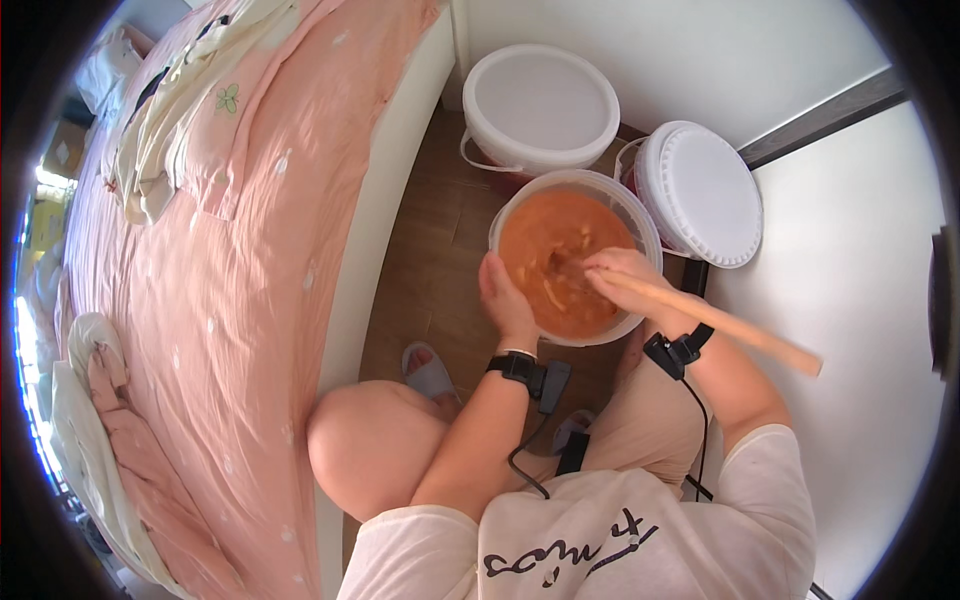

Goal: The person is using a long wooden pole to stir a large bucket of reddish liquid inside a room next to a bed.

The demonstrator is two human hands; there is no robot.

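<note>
An uncovered, whitish plastic bucket (651,244) stands before me, holding an orange-red liquid (555,217) with pale pieces and a swirl near its middle. My right hand (626,281) is closed around a wooden stick (750,330) over the bucket. The stick's upper end points to the lower right; its lower end is hidden by my hand and the liquid. Against the left outer wall of the bucket rests my left hand (508,300), its thumb and fingers partly hidden. Each wrist wears a black strap with a small device and a cable.
Behind the bucket stand a lidded bucket (541,101) and, to its right, another with a white lid (712,195). A bed with a pink sheet (277,300) and clothes lies at left. White walls (840,300) bound the right side. My slippered feet are on the brown floor (420,247).
</note>
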